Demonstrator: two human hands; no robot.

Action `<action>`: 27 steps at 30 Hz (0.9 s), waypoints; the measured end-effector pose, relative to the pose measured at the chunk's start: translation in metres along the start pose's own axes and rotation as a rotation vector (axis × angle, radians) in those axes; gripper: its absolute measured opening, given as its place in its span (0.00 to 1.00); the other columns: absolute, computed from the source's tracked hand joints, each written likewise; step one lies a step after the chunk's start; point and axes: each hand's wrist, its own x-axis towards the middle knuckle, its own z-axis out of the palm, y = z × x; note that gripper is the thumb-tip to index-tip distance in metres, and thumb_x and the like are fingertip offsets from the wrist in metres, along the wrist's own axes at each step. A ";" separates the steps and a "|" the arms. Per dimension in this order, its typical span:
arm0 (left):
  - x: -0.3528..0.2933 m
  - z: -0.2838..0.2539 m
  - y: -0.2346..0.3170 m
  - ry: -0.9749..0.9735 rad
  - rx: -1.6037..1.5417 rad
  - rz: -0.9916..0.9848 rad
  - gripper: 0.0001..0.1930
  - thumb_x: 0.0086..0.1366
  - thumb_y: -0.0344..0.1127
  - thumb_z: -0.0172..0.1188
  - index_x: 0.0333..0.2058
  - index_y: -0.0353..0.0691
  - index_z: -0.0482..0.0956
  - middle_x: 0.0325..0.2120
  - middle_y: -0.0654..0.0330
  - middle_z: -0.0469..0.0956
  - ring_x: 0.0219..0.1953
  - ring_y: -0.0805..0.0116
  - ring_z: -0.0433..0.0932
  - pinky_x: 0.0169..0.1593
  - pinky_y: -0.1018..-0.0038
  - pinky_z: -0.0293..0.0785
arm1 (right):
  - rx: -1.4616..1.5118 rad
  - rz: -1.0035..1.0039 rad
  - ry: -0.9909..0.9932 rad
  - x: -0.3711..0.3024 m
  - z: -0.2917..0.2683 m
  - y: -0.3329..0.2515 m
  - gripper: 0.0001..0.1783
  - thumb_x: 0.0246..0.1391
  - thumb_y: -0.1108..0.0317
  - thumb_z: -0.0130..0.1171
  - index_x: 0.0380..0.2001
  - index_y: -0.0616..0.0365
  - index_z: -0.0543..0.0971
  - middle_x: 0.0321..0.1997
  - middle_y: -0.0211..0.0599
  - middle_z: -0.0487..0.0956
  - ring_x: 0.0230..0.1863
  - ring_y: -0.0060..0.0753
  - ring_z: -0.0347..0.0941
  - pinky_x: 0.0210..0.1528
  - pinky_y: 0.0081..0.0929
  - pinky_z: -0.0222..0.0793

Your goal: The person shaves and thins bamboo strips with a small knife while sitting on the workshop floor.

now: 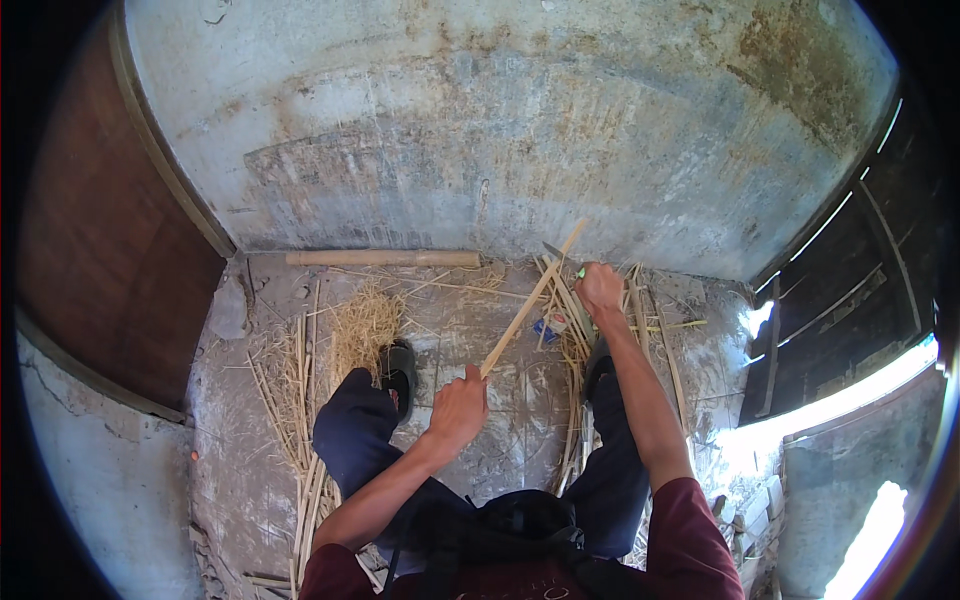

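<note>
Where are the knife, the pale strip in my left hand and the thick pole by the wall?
Knife [553, 249]: head view, on the blade.
Pale strip [527, 308]: head view, about mid-length.
Thick pole [385, 258]: head view, middle of its length.

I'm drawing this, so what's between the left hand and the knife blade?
A flat bamboo strip slants from the left hand toward the knife blade, in the head view.

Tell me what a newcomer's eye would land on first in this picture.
Probably the long pale strip slanting up from the left hand at the centre, with a knife in the right hand near its far end. Next, the heap of straw-coloured shavings on the floor beside the left shoe. The stained wall fills the top.
</note>
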 end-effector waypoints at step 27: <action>-0.037 -0.061 -0.024 -0.228 -0.215 -0.188 0.24 0.80 0.51 0.50 0.43 0.28 0.73 0.24 0.34 0.80 0.33 0.28 0.81 0.41 0.42 0.75 | 0.286 0.163 -0.122 0.005 0.003 0.059 0.23 0.61 0.53 0.59 0.52 0.59 0.77 0.44 0.61 0.85 0.49 0.56 0.85 0.51 0.49 0.78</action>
